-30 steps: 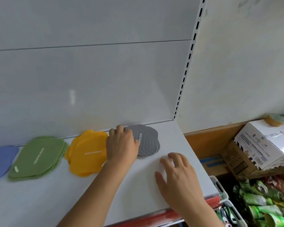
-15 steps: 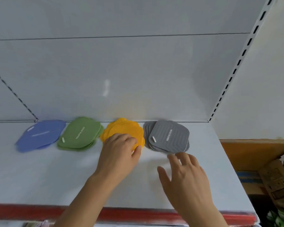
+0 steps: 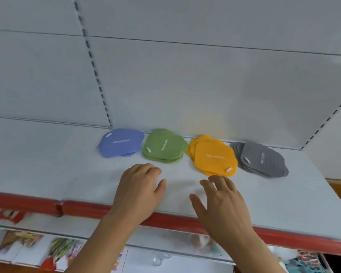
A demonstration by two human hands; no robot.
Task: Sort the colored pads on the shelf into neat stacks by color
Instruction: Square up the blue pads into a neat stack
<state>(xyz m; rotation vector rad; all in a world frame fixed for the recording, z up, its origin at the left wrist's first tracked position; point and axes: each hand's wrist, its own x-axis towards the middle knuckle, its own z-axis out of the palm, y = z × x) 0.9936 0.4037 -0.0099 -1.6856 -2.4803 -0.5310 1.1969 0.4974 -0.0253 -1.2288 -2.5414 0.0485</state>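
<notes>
Four stacks of pads lie in a row along the back of the white shelf (image 3: 67,174): blue pads (image 3: 120,143), green pads (image 3: 164,147), yellow pads (image 3: 213,155) and grey pads (image 3: 261,159), left to right. My left hand (image 3: 140,186) hovers over the bare shelf in front of the green stack, fingers loosely curled, holding nothing. My right hand (image 3: 220,201) is spread just in front of the yellow stack, fingertips close to its near edge, empty.
A red strip (image 3: 28,201) runs along the shelf's front edge. Packaged goods (image 3: 63,251) sit on the lower shelf. White back panels with slotted uprights (image 3: 93,64) rise behind the pads.
My left hand has come off the yellow stack and drawn back toward the front. My right hand has moved away from the grey pads. The view has swung left.
</notes>
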